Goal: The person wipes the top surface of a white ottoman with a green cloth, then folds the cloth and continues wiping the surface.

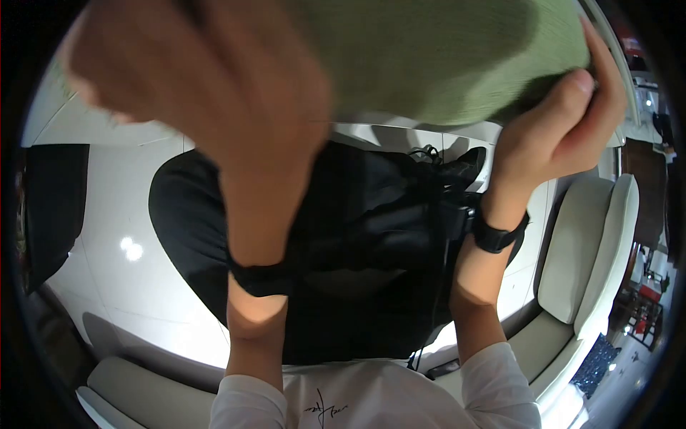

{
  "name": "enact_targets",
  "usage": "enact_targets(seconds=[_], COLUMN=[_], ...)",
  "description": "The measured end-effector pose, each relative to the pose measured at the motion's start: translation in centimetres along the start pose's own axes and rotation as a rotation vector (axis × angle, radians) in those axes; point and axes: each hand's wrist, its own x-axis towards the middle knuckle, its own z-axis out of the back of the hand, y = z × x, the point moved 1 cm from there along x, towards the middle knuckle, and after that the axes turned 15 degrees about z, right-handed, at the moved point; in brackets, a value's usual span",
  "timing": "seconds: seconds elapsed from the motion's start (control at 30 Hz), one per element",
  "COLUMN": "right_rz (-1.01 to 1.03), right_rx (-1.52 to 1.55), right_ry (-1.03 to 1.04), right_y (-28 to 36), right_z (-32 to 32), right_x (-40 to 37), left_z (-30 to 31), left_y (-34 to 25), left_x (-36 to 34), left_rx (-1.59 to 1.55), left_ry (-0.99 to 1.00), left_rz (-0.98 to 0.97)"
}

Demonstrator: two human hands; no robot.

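A large green, cloth-like object fills the top of the view, over the front edge of a pale table. My right hand grips its right end, with the thumb pressed on the near side and the fingers round the outer edge. Blurred by motion, my left hand is close to the camera and covers the object's left part. What its fingers do cannot be made out. Black bands circle both wrists.
Light padded seats stand at the right and lower left. My legs in black trousers are below the table edge. A black cable and a dark shoe show beneath it. Dark cloth hangs at the left.
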Motion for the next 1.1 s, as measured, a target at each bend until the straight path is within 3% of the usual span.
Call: enact_targets(seconds=[0.17,0.3,0.4,0.5,0.6,0.67,0.8,0.9,1.0,1.1], right_rz=[-0.308,-0.404,-0.114,0.001,0.154,-0.121,-0.291,-0.461,-0.365,-0.111], right_rx=[-0.027,-0.022,-0.039,0.032,0.046,-0.090,-0.056,-0.020,0.037,0.001], right_ry=[-0.075,-0.141,-0.066,-0.079,0.015,0.014,-0.114,-0.127,-0.164,-0.113], right_y=[-5.7,-4.3,-1.8,0.9,-1.4,-0.5,-7.1,-6.5,-4.1,-0.2], right_z=[3.8,2.9,1.1,-0.7,0.4,1.0,4.2,4.6,2.4,0.1], right_x=[-2.4,-1.8,-1.3,-0.1,-0.4,-0.3,-3.2,-2.7,-2.1,-0.7], left_z=[-0.2,-0.1,-0.1,0.7,1.1,0.8,0.4,0.7,0.7,1.4], left_y=[-6.3,-5.5,-0.5,4.4,4.3,1.9,-4.8,-6.2,-3.1,2.9], left_x=[-3.9,-3.7,-1.1,1.8,1.9,0.7,-3.2,-4.4,-2.7,0.9], left_rx=[-0.113,-0.131,-0.052,0.029,0.054,0.057,-0.048,-0.103,-0.068,0.042], left_ry=[0.066,0.081,0.055,0.020,0.009,0.012,0.067,0.100,0.089,0.045], left_rz=[-0.123,-0.176,-0.137,-0.064,0.001,-0.015,-0.114,-0.181,-0.179,-0.113])
